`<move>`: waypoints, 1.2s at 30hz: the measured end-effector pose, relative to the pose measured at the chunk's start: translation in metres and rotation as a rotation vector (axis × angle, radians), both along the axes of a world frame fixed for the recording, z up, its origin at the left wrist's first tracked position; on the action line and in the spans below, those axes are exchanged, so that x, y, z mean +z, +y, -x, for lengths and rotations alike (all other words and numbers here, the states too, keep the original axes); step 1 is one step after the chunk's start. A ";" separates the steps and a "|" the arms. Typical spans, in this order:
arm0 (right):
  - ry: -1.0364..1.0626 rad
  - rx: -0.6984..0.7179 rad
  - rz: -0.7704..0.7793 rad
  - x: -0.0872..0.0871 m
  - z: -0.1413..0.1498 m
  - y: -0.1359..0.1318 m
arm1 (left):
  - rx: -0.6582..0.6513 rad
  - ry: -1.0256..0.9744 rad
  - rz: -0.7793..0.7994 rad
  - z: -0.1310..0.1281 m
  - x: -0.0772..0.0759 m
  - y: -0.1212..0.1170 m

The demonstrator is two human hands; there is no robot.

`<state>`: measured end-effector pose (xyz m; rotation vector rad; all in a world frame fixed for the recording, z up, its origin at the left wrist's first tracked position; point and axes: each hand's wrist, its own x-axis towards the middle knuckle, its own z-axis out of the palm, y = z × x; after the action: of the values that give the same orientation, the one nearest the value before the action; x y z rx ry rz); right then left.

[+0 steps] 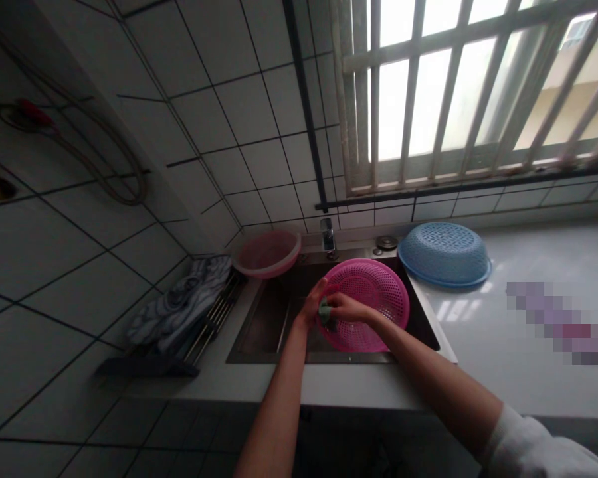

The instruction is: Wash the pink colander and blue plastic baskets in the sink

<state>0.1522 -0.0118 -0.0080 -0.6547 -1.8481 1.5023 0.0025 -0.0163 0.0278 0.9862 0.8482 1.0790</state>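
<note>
A pink plastic colander (383, 289) is held tilted over the sink (266, 332), its inside facing me. My left hand (313, 304) grips the colander's left rim, its fingers partly hidden behind the wall. Inside the colander, close to that same rim, my right hand (347, 308) is closed on a green scouring pad (323, 311) and presses it against the perforated wall. The palm side of the right hand is out of sight.
Behind the sink stands a faucet (327, 238), with a pink basin (269, 255) to its left. An upturned blue basket (446, 255) rests on the right counter (518, 259). Striped cloth (184, 299) lies over a metal rack (212, 325) at left. A barred window (458, 99) is above.
</note>
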 end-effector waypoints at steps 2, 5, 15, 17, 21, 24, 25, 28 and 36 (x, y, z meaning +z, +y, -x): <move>0.040 -0.211 -0.038 0.002 -0.005 0.007 | -0.016 -0.018 -0.001 -0.002 -0.001 0.000; 0.108 -0.470 -0.043 0.006 -0.013 0.015 | -0.042 -0.036 -0.013 -0.004 -0.001 -0.001; 0.068 -0.281 -0.029 0.000 -0.007 0.011 | -0.015 0.044 -0.048 -0.001 -0.002 -0.001; 0.090 -0.378 -0.026 0.000 -0.011 0.017 | -0.035 0.034 -0.057 -0.002 -0.002 -0.001; 0.069 -0.181 -0.005 -0.004 -0.008 0.012 | -0.006 0.063 -0.074 -0.002 -0.001 -0.001; 0.004 -0.032 0.000 -0.006 -0.004 0.006 | -0.019 0.101 -0.095 0.000 -0.001 0.000; 0.013 -0.064 -0.002 -0.006 -0.005 0.007 | -0.029 0.104 -0.107 0.000 -0.001 0.001; 0.104 -0.305 -0.018 -0.004 -0.010 0.015 | -0.043 0.078 -0.123 -0.001 -0.003 0.001; 0.114 -0.301 0.007 -0.009 -0.005 0.018 | -0.016 0.054 -0.106 0.000 -0.004 0.002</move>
<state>0.1574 0.0057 -0.0173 -0.7943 -1.5796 1.3199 0.0025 -0.0144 0.0235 1.1137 0.8326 1.0968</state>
